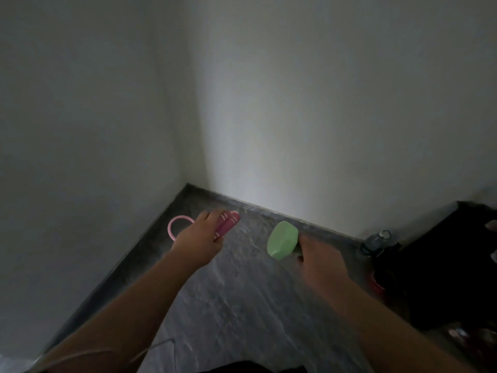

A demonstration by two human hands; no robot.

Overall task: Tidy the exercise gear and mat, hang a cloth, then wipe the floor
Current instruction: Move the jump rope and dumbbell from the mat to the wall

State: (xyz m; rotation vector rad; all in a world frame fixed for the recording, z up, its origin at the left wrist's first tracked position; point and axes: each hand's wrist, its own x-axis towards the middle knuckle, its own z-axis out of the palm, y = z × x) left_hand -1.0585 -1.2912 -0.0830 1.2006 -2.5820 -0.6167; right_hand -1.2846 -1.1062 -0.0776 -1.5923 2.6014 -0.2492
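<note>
Head view: the left hand (200,236) grips pink handles (228,223), fingers curled round them; a pink loop (179,226) shows just left of the hand, near the far corner of the grey floor (242,292). The right hand (321,258) grips a green dumbbell (282,240) by its bar. A bottle (375,242) stands far right, by the wall.

free: bare floor (242,292) in corner | blocked right: bottle (375,242), black furniture (443,265)

right hand (320,261) hides the green dumbbell's (282,239) handle and far end.
</note>
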